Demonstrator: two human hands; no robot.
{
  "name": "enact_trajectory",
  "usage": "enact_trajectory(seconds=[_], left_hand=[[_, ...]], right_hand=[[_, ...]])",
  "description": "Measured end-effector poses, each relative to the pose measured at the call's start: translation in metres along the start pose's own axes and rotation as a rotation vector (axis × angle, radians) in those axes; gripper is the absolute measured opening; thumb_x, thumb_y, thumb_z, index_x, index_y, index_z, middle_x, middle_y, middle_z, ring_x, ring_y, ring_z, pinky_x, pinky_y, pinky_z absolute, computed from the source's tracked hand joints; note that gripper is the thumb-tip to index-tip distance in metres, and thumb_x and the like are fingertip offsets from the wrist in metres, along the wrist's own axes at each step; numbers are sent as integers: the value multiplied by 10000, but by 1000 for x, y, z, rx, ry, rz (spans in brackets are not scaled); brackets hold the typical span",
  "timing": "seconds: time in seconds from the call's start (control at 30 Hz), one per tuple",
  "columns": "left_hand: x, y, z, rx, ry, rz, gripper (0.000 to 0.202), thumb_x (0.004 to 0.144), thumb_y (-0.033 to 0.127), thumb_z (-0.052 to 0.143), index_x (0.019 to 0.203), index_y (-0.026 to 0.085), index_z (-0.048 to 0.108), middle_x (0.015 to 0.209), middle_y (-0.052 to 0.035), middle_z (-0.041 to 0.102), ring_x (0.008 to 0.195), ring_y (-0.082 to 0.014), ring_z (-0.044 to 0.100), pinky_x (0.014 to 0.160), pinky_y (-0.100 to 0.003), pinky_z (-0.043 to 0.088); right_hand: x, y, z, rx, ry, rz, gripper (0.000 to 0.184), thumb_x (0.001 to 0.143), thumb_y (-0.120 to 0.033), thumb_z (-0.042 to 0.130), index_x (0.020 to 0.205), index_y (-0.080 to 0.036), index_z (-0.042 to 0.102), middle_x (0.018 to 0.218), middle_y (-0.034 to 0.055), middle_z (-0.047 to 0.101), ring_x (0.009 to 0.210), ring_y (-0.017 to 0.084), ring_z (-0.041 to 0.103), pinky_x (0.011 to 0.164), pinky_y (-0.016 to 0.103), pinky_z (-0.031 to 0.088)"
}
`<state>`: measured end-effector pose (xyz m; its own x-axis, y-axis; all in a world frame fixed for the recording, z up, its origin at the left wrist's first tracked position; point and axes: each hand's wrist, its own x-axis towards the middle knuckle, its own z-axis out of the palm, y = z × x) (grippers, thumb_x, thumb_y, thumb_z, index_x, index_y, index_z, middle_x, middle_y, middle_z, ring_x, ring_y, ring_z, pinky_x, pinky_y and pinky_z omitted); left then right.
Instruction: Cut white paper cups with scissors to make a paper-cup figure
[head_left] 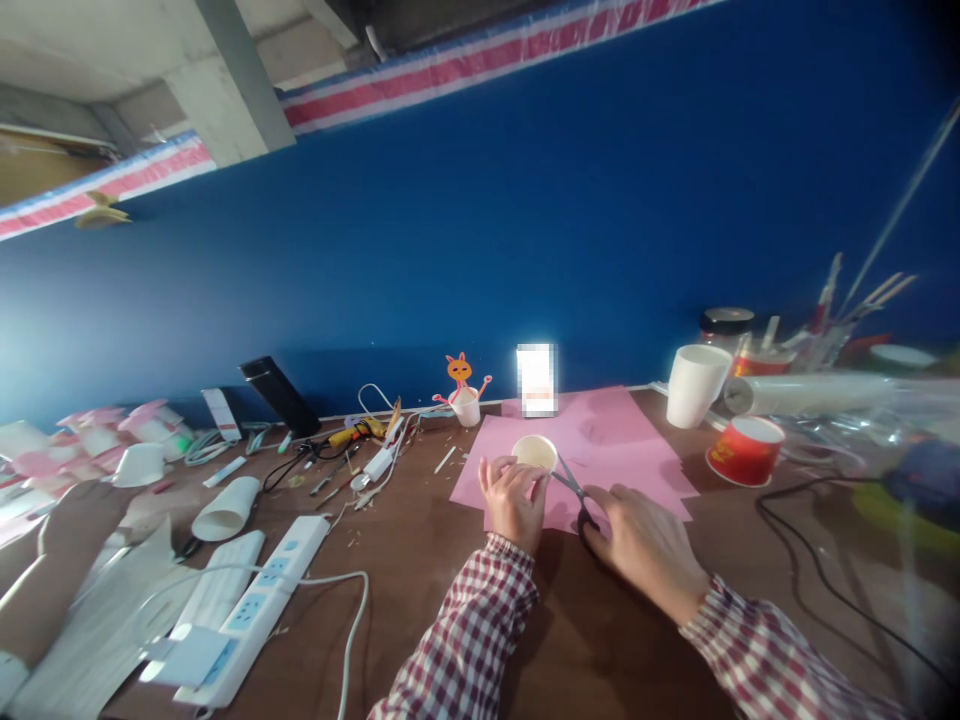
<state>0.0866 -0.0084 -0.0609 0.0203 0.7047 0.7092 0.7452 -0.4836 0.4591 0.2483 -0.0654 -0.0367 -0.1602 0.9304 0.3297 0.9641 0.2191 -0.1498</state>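
My left hand (514, 502) is closed around the near side of a pale paper cup (535, 452), whose round opening faces up toward me. Scissors (571, 482) with dark handles are in my right hand (645, 545), their blades pointing at the cup's right rim. Whether the blades touch the rim, I cannot tell. Beneath both lie sheets of pink paper (600, 430) on the brown table. Behind them stands a small white cup (466, 407) bearing an orange cat-like cutout (459, 371) with thin arms.
On the right are a white cup (696, 385), a red paper cup (746, 452) and a clear plastic roll (810, 392). A power strip (259, 610), a tipped white cup (226, 508) and a glue gun (358, 432) lie left. Another person's arm (64, 560) reaches in at far left.
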Motion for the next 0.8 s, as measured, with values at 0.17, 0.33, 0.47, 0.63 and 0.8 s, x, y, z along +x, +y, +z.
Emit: enact_trajectory(seconds=[0.17,0.33,0.47,0.63,0.8], left_hand=[[1,2,-1,71,-17,5,116,751,244,594,658,265,660,689,1,678,846,-213,548,1035,-489,132],[2,2,-3,110,-14,51,122,753,209,575,693,275,659,713,4,679,854,-210,546,1048,-496,102],[10,-16,-11,154,44,16,139,719,166,592,731,278,673,703,-9,668,868,-223,541,1045,-508,119],[19,-39,-16,-100,148,-301,141,736,273,585,810,206,683,788,-61,664,847,-223,556,870,-432,402],[21,-34,-12,-558,104,-585,273,718,345,598,886,136,648,846,-83,654,792,-187,598,647,-280,487]], right_hand=[[-1,-2,0,-16,-8,7,295,810,-327,493,1086,-234,540,822,45,595,808,192,570,630,257,365],[-2,-3,-3,-24,-12,-1,262,812,-326,488,1044,-227,557,806,46,607,775,197,578,609,260,349],[-3,5,2,117,-101,48,198,813,-357,483,961,-270,583,760,4,634,707,165,606,574,239,352],[4,30,3,34,-20,123,317,797,-388,503,1075,-235,517,850,41,641,775,195,611,565,252,357],[14,57,-3,-38,-22,250,233,785,-413,502,893,-206,504,790,40,624,694,193,592,490,248,301]])
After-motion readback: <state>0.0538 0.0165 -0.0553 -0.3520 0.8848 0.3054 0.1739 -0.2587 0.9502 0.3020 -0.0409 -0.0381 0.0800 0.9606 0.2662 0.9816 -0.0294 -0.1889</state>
